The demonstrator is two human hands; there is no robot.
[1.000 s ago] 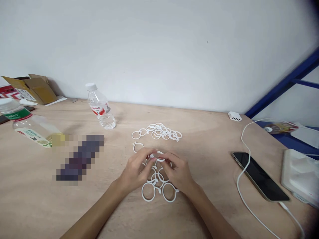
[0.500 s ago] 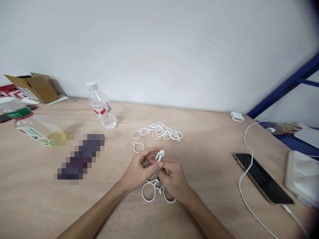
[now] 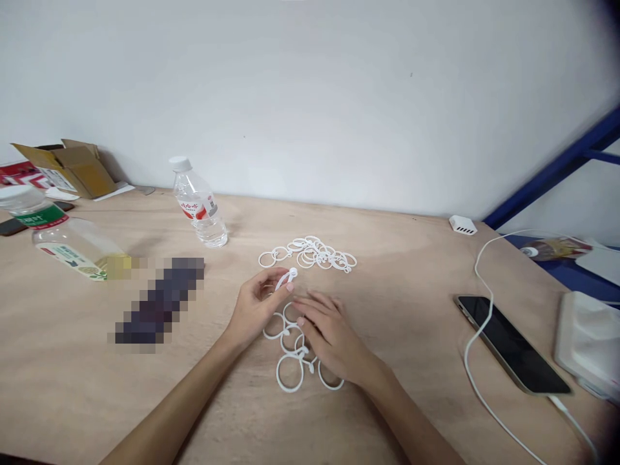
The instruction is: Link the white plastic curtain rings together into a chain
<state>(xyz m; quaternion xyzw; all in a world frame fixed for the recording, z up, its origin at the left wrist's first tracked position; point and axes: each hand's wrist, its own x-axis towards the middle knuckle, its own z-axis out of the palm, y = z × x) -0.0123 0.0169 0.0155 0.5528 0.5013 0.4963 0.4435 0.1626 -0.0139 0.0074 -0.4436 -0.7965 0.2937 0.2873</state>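
My left hand [image 3: 249, 309] pinches a white plastic curtain ring [image 3: 285, 279] between thumb and fingers, its small knob end upward. Part of this ring is hidden by the fingers. Beside it on the right, my right hand [image 3: 334, 332] has its fingers stretched out with the thumb apart, over a near group of white curtain rings [image 3: 290, 390] on the table. That hand covers some of those rings, and I see nothing gripped in it. Farther back lies a loose pile of several similar rings [image 3: 317, 254].
On the wooden table [image 3: 232, 407] stand a water bottle [image 3: 196, 206] and a larger green-labelled bottle [image 3: 53, 226]. A cardboard box [image 3: 82, 168] is at the back left. On the right lie a phone [image 3: 513, 345], a white cable [image 3: 469, 361], a white charger block [image 3: 462, 225] and a white tray [image 3: 586, 336].
My hands have come apart. The left has moved left and slightly farther away with the curtain ring, now in front of a loose ring. The right has let go, its fingers straightening.
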